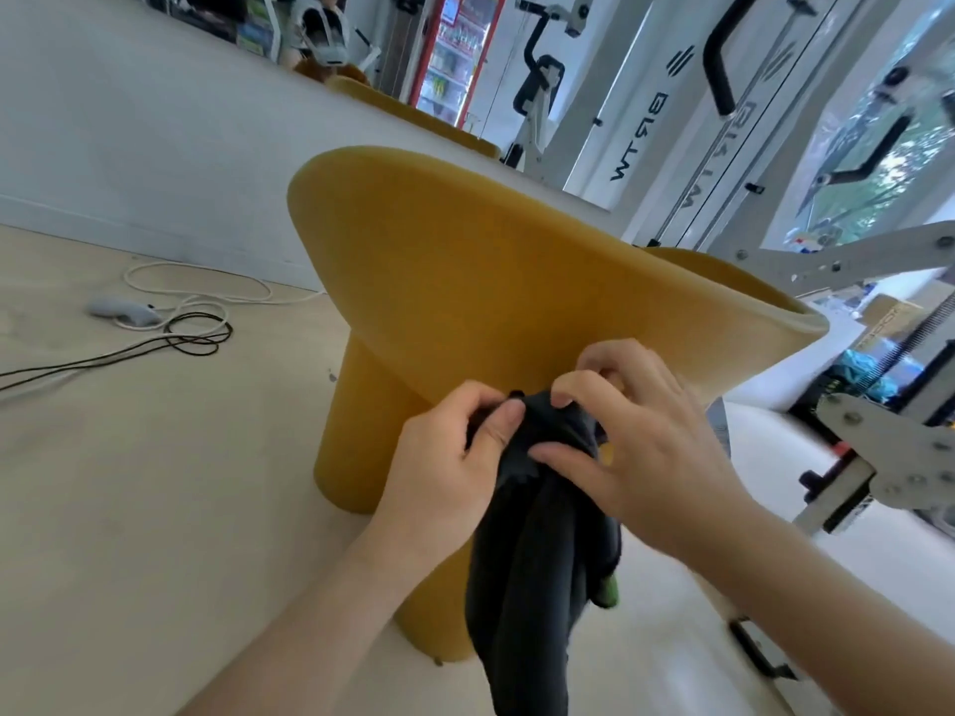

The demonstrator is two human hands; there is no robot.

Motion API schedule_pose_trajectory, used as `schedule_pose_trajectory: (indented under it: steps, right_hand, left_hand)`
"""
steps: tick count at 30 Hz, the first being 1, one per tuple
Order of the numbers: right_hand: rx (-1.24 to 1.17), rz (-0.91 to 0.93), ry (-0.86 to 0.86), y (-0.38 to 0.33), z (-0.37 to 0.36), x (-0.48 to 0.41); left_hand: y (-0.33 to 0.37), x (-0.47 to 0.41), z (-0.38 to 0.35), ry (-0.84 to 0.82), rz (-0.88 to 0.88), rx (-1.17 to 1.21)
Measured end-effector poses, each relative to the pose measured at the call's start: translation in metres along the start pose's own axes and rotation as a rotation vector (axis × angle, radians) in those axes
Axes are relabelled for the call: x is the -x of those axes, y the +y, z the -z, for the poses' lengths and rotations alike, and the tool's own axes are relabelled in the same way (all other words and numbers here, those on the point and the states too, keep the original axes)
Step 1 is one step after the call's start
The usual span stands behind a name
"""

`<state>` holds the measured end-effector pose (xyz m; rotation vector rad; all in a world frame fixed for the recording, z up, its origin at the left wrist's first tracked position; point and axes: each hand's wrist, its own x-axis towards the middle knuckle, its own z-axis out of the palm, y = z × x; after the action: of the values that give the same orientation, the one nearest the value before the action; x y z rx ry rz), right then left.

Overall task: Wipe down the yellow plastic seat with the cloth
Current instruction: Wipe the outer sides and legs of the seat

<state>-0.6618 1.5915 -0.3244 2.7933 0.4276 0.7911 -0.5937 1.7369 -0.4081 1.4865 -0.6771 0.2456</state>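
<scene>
The yellow plastic seat [491, 271] fills the middle of the head view, its broad curved back rising over thick round legs. A dark grey cloth [537, 550] hangs in front of it, bunched at the top and trailing down to the bottom edge. My left hand [455, 467] pinches the cloth's upper left part between thumb and fingers. My right hand [635, 436] grips the upper right part, fingers curled over the top. Both hands hover just in front of the seat's lower back; the cloth hides part of one leg.
Black and white cables [181, 323] and a small grey device [121, 312] lie on the pale floor at left. A white gym machine frame [878, 457] stands close at right. A red drinks fridge [455, 54] and more yellow seats are far behind.
</scene>
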Motion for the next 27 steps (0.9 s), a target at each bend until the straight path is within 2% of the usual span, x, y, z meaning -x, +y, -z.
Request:
schedule_pose_trajectory:
  steps: [2,4,6,7,10,11,12,16,18,20,22,24,26,27]
  right_hand:
    - [-0.172,-0.198,-0.049,-0.012,-0.004,0.011]
    - [-0.512,-0.381,-0.127,-0.019,-0.013,0.015]
    - [-0.727,-0.484,-0.057,-0.021,-0.018,0.013]
    - [-0.761,-0.520,0.016,-0.024,-0.016,0.009]
    - [-0.866,-0.593,0.208,-0.032,-0.009,-0.005]
    - [-0.897,-0.598,0.240,-0.034,-0.006,-0.009]
    - [-0.914,-0.588,0.252,-0.035,-0.003,-0.012]
    - [-0.927,-0.544,0.235,-0.031,0.003,-0.012]
    - [-0.911,-0.545,0.240,-0.028,0.005,-0.009]
    - [-0.782,-0.499,0.229,-0.026,0.010,-0.005]
    - [-0.431,-0.330,0.324,-0.020,0.020,-0.004]
    - [-0.105,-0.171,0.466,-0.006,0.036,-0.009]
    - [-0.012,-0.210,0.454,0.010,0.051,-0.026]
    - [-0.012,-0.253,0.402,0.017,0.055,-0.036]
  left_hand:
    - [0.002,-0.002,0.002,0.035,0.028,0.060]
    - [0.002,-0.003,0.003,0.061,0.071,0.073]
    - [0.004,-0.001,0.005,0.102,0.077,0.038]
    - [0.005,0.000,0.008,0.158,0.015,-0.053]
    - [0.016,0.001,0.012,0.341,-0.368,-0.508]
    - [0.017,0.004,0.010,0.308,-0.436,-0.554]
    - [0.017,0.006,0.008,0.230,-0.429,-0.544]
    - [0.014,0.007,0.006,-0.166,-0.210,-0.261]
    - [0.015,0.004,-0.001,-0.276,-0.120,-0.082]
    - [0.017,-0.001,-0.009,-0.169,-0.086,0.009]
    - [0.023,-0.005,-0.007,0.008,-0.085,0.051]
    - [0.033,-0.014,-0.001,0.199,-0.259,-0.065]
    - [0.051,-0.029,0.002,0.361,-0.538,-0.221]
    - [0.057,-0.038,0.000,0.391,-0.673,-0.302]
